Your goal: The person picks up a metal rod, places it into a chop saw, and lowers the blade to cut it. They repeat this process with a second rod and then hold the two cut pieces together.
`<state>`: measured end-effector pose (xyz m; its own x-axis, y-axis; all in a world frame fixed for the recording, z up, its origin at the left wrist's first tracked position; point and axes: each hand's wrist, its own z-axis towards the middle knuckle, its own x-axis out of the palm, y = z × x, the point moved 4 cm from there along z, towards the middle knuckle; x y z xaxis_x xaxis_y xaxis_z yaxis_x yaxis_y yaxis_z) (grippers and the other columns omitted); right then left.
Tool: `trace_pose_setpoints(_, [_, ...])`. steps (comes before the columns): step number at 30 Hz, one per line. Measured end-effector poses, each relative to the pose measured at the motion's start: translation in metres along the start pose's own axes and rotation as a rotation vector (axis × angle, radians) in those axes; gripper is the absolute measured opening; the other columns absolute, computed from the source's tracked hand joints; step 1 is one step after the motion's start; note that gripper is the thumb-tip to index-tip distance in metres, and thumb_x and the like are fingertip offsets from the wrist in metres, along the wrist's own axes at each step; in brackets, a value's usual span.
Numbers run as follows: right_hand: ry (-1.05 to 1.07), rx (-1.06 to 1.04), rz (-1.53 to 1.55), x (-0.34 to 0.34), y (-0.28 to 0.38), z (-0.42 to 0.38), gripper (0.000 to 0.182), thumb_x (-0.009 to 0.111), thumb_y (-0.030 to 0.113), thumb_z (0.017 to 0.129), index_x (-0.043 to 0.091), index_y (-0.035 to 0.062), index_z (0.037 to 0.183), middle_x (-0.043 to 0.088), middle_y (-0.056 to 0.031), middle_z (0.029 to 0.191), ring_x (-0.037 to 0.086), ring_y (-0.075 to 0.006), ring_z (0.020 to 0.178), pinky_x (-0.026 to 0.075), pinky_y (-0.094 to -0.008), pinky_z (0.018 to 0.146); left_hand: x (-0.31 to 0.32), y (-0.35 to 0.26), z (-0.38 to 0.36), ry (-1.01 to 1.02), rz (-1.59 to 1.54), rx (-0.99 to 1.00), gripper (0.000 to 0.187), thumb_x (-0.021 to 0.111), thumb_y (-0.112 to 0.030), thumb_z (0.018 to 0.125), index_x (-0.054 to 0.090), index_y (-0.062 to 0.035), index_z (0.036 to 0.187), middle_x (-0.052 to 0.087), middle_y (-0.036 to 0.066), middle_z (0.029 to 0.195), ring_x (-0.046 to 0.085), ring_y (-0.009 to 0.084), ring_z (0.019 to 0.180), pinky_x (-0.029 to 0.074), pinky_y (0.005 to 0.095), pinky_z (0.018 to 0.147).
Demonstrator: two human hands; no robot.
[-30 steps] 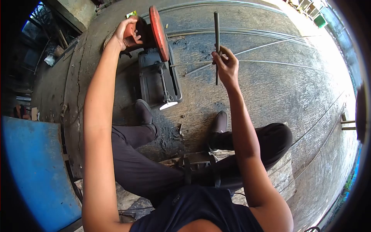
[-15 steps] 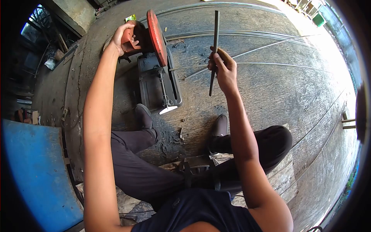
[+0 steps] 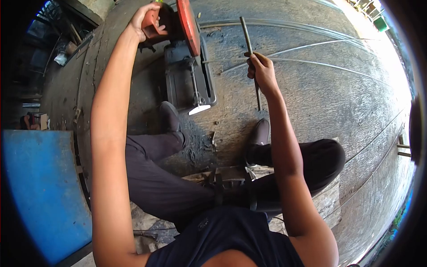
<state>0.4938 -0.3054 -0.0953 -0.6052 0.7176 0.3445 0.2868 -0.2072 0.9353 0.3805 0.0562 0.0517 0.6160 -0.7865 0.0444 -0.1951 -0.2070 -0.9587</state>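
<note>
My left hand (image 3: pixel 138 23) is wrapped round the orange handle (image 3: pixel 151 30) of a chop saw, fingers curled through its opening. The saw's red blade guard (image 3: pixel 188 27) stands just right of that hand, above the dark metal base (image 3: pixel 178 86). A clamp screw (image 3: pixel 194 82) with a white crank (image 3: pixel 199 109) lies along the base. Out to the right of the saw, my right hand (image 3: pixel 264 73) is closed on a metal rod (image 3: pixel 245 34) near its middle. The rod leans, top to the left, and its lower end is near the floor by my right shoe.
Long thin metal bars (image 3: pixel 284 28) lie across the floor beyond the saw. My shoes (image 3: pixel 171 118) are close in front of its base. A blue panel (image 3: pixel 42 187) stands at the left. Dark grit (image 3: pixel 195 149) and small scraps lie between my feet.
The rod has gone from nearly upright to tilted, its top left and bottom right. The whole view has shifted, so the saw appears higher. Both hands keep their hold.
</note>
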Motion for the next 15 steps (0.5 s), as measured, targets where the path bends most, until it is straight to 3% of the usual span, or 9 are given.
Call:
trace_pose_setpoints(2, [-0.002,0.062,-0.090,-0.004,-0.026,0.004,0.025,0.053,0.018,0.101,0.066,-0.0028,0.108,0.050,0.0013,0.071,0.046,-0.0070,0.058,0.039,-0.0244,0.050,-0.018,0.006,0.022,0.120,-0.011,-0.053,0.057,0.072,-0.040,0.079,0.049,0.0016,0.111,0.049,0.007,0.088,0.055,0.0168,0.059,0.053,0.0441,0.095])
trace_pose_setpoints(4, [-0.002,0.126,-0.180,-0.007,-0.059,0.008,0.026,0.055,0.019,0.099,0.068,-0.0028,0.104,0.055,-0.0019,0.069,0.051,-0.0105,0.058,0.043,-0.0271,0.052,0.010,-0.004,-0.011,-0.016,0.034,-0.156,0.056,0.066,-0.041,0.073,0.056,-0.0040,0.113,0.053,0.013,0.090,0.055,0.0297,0.084,0.049,0.0536,0.092])
trace_pose_setpoints(6, [-0.023,-0.021,-0.665,0.000,-0.077,0.008,0.028,0.060,0.023,0.093,0.069,-0.0027,0.097,0.064,-0.0136,0.072,0.063,-0.0230,0.065,0.050,-0.0348,0.063,0.012,-0.006,-0.012,-0.092,0.021,-0.138,0.048,0.065,-0.040,0.074,0.059,-0.0039,0.104,0.057,0.012,0.077,0.058,0.0285,0.073,0.051,0.0505,0.088])
trace_pose_setpoints(7, [-0.022,0.021,-0.714,0.005,-0.086,0.006,0.029,0.061,0.026,0.089,0.069,-0.0013,0.095,0.067,-0.0234,0.084,0.068,-0.0376,0.081,0.051,-0.0424,0.076,0.010,-0.006,-0.007,-0.043,0.027,-0.135,0.047,0.065,-0.040,0.074,0.058,-0.0036,0.103,0.057,0.012,0.074,0.057,0.0282,0.068,0.052,0.0495,0.087])
trace_pose_setpoints(8, [-0.016,0.038,-0.705,0.009,-0.097,0.007,0.029,0.061,0.026,0.089,0.069,-0.0013,0.095,0.067,-0.0234,0.084,0.068,-0.0376,0.081,0.051,-0.0424,0.076,0.008,-0.007,-0.005,0.006,0.031,-0.130,0.047,0.065,-0.040,0.074,0.058,-0.0033,0.102,0.057,0.011,0.071,0.057,0.0279,0.063,0.053,0.0486,0.085])
trace_pose_setpoints(10, [-0.034,-0.211,-0.872,0.019,-0.110,0.007,0.030,0.061,0.026,0.091,0.071,-0.0016,0.096,0.070,-0.0186,0.081,0.069,-0.0318,0.073,0.052,-0.0403,0.068,0.015,-0.008,-0.017,-0.007,0.053,-0.158,0.046,0.064,-0.039,0.074,0.057,-0.0028,0.102,0.056,0.010,0.068,0.056,0.0258,0.055,0.055,0.0471,0.080])
trace_pose_setpoints(11, [-0.008,-0.112,-0.856,0.025,-0.105,0.004,0.029,0.060,0.026,0.090,0.071,-0.0009,0.096,0.068,-0.0249,0.089,0.067,-0.0434,0.087,0.051,-0.0445,0.078,0.011,-0.008,-0.013,-0.011,0.052,-0.133,0.048,0.064,-0.038,0.075,0.057,-0.0023,0.105,0.056,0.010,0.069,0.056,0.0240,0.055,0.054,0.0467,0.080])
trace_pose_setpoints(13, [0.015,-0.103,-0.889,0.029,-0.107,0.006,0.028,0.060,0.025,0.091,0.071,-0.0001,0.096,0.067,-0.0258,0.087,0.067,-0.0442,0.086,0.051,-0.0449,0.077,0.009,-0.010,-0.010,-0.053,0.084,-0.062,0.059,0.064,-0.038,0.075,0.053,-0.0003,0.120,0.053,0.009,0.073,0.054,0.0212,0.055,0.053,0.0449,0.082])
trace_pose_setpoints(15, [0.036,-0.125,-0.913,0.032,-0.113,0.010,0.025,0.059,0.022,0.091,0.070,0.0012,0.097,0.063,-0.0287,0.082,0.064,-0.0469,0.084,0.051,-0.0463,0.076,0.012,-0.010,-0.013,-0.023,0.102,-0.050,0.063,0.064,-0.038,0.075,0.050,-0.0005,0.125,0.053,0.009,0.074,0.054,0.0207,0.055,0.053,0.0441,0.082])
